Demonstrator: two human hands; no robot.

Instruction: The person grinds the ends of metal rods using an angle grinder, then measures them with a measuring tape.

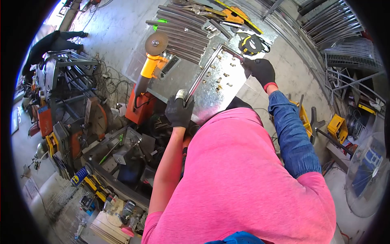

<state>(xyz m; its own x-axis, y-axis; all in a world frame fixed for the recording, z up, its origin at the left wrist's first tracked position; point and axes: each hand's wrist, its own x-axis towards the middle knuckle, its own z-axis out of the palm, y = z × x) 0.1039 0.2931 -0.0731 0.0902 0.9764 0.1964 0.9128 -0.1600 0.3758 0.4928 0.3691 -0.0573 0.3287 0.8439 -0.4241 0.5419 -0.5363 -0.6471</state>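
My left hand (179, 111), in a black glove with white tape on one finger, closes on the near end of a long metal bar (201, 76). My right hand (261, 71), gloved in black, grips a short bar at the far right corner, which meets the long bar at an angle. Both bars lie on a shiny metal sheet (209, 101). Several small brass-coloured pieces (219, 87) are scattered over the sheet. Left of the long bar rests a yellow angle grinder (149, 67) with its disc up.
Cut metal tubes (183, 34) lie at the table's far side, near a black and yellow tape measure (251, 44). An orange box (139, 106) stands left of the table. A fan (369, 175) is at the right. Another person (50, 44) bends at the far left.
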